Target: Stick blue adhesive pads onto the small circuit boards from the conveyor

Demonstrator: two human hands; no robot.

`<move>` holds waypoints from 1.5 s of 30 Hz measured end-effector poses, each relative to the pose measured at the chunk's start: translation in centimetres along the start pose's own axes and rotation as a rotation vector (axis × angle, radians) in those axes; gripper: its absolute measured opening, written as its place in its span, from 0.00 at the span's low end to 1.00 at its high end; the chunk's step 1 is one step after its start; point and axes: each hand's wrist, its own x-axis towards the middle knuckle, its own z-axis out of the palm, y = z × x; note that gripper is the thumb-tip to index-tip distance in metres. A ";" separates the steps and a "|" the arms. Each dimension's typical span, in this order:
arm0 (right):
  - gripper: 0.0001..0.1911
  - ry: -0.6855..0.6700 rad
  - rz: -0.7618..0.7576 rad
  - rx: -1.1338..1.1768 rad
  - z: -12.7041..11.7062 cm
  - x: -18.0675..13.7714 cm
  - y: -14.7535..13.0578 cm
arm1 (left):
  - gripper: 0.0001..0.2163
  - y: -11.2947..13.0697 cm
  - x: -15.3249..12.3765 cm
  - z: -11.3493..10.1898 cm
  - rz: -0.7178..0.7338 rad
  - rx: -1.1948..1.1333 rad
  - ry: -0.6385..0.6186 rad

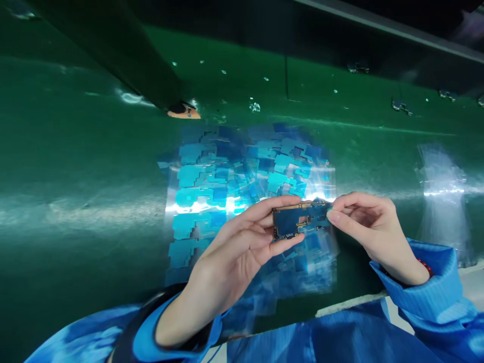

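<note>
My left hand point(242, 242) holds a small phone circuit board point(286, 222) by its left end and long edges, between thumb and fingers. Dark blue covers much of the board's upper face, with gold parts along the rims and a notch in the middle. At its right end, my right hand point(365, 222) pinches with thumb and forefinger; whether they grip the board itself or a film on it is hard to make out. Beneath both hands lie several clear sheets bearing blue film cut-outs point(190, 175), partly hidden by my left hand.
The work surface is a green mat point(94, 151). A dark post point(139, 55) stands at the upper left, with an orange piece point(185, 115) at its foot. More small boards point(401, 107) lie at the upper right. Clear film point(442, 196) is stacked at the right.
</note>
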 end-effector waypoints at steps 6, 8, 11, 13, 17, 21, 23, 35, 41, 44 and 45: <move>0.03 0.008 -0.028 -0.060 0.0 0.0 -0.2 | 0.10 -0.1 -0.2 0.0 0.050 0.114 -0.004; 0.03 0.018 -0.036 -0.077 0.0 0.0 -0.3 | 0.10 -0.2 -0.2 0.0 0.058 0.129 -0.009; 0.03 0.023 -0.042 -0.090 0.1 -0.1 -0.3 | 0.11 -0.4 -0.2 -0.1 0.068 0.130 -0.010; 0.04 0.028 -0.046 -0.087 0.1 -0.1 -0.3 | 0.11 -0.5 -0.3 -0.2 0.065 0.136 -0.010; 0.03 0.046 -0.043 -0.089 0.3 -0.1 -0.5 | 0.11 -0.6 -0.3 -0.1 0.070 0.117 -0.021; 0.03 0.052 -0.036 -0.095 0.4 -0.1 -0.6 | 0.11 -0.6 -0.3 -0.1 0.073 0.102 -0.015; 0.03 0.045 -0.034 -0.088 0.4 -0.2 -0.6 | 0.11 -0.6 -0.3 -0.1 0.081 0.124 -0.013; 0.09 0.044 -0.029 -0.021 0.6 -0.2 -1.0 | 0.15 -0.4 -0.3 0.0 0.097 0.056 -0.084; 0.10 0.031 -0.019 -0.005 0.6 -0.2 -0.9 | 0.15 -0.6 -0.6 0.0 0.076 0.051 -0.049; 0.11 0.033 -0.013 -0.004 0.6 -0.2 -0.8 | 0.14 -0.4 -0.7 0.2 0.056 0.064 0.006; 0.11 0.034 -0.013 -0.003 0.6 -0.2 -0.8 | 0.13 -0.4 -0.7 0.3 0.056 0.070 0.015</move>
